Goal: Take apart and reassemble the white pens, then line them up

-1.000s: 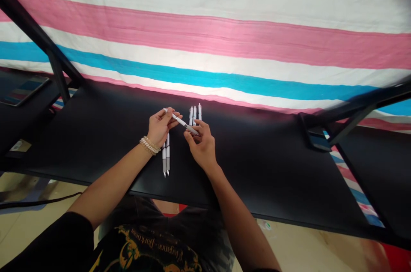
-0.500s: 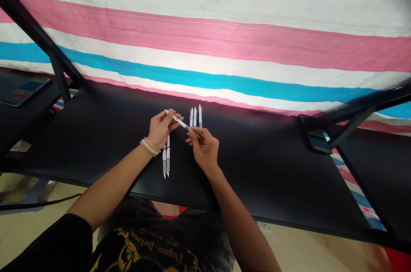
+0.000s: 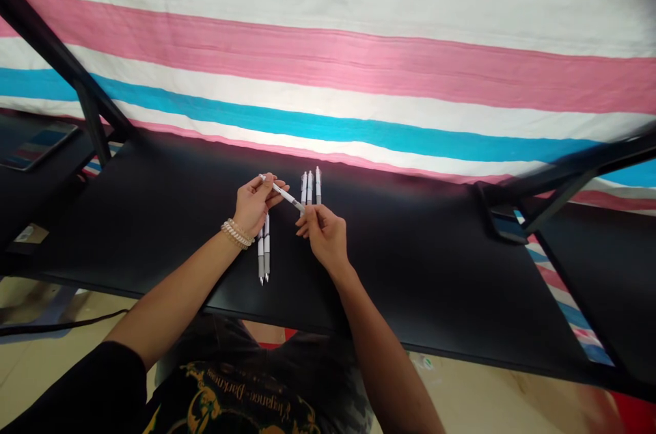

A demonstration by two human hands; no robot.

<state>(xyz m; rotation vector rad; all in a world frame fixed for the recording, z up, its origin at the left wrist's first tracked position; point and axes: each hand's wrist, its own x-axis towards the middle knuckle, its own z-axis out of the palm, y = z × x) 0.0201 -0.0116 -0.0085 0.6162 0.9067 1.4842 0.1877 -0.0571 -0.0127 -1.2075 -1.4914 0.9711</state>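
Note:
Between my two hands a white pen with a grey grip point(image 3: 288, 197) is held at a slant above the table. My left hand point(image 3: 253, 205) pinches its upper end, and a beaded bracelet circles that wrist. My right hand point(image 3: 325, 232) closes on the grey end, hiding the tip. Two similar pens point(image 3: 264, 256) lie side by side below my left hand, metal tips toward me, their upper parts covered by it. Beyond my right hand lie three more white pens point(image 3: 310, 188), their lower ends hidden behind the hand.
The black table point(image 3: 420, 270) stretches to both sides. Behind it hangs a striped sheet point(image 3: 359, 65) in pink, white and blue. Black metal supports point(image 3: 92, 106) rise at left and right. A dark cable point(image 3: 61, 326) runs at the lower left.
My right hand's fingers have shifted slightly along the pen toward its middle, covering more of the grey end. The left hand keeps its pinch, and the lying pens stay put.

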